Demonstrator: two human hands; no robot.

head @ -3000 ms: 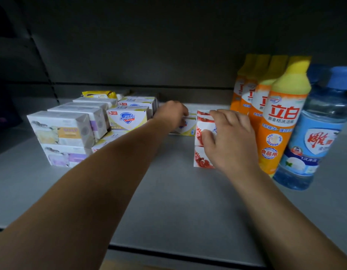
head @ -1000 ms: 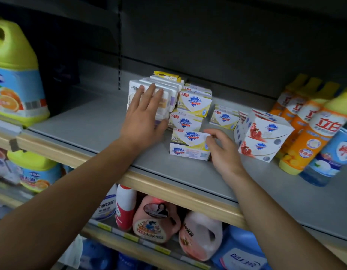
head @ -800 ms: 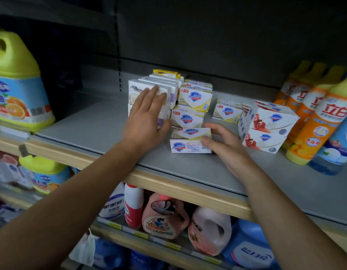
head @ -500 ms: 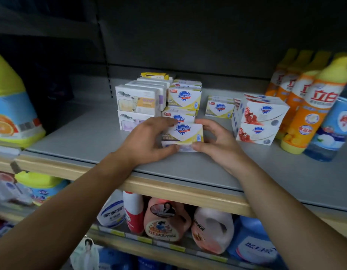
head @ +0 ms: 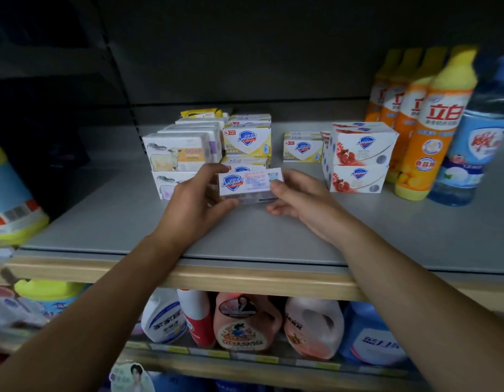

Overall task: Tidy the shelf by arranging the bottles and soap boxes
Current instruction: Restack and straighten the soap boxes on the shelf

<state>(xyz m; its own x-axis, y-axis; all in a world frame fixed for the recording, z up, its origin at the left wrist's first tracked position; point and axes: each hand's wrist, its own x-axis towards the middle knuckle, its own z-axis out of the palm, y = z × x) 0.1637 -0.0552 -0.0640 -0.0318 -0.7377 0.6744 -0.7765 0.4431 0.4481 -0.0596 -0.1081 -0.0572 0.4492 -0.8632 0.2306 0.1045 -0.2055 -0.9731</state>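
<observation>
Soap box (head: 250,181) up off the grey shelf (head: 273,239) now, pinched at its short ends between the left hand (head: 197,199), thumb under and fingers over the top edge, and the right hand (head: 297,200), fingers curled at the other end, dead centre just in front of the yellow Safeguard stack (head: 246,142). Light, stiff cardboard by the look of it, glossy enough to slide, so those end grips are the sensible hold. Goat-print boxes (head: 178,155) sit at ten o'clock, pomegranate boxes (head: 358,157) at two, orange bottles (head: 432,123) out at three.
</observation>
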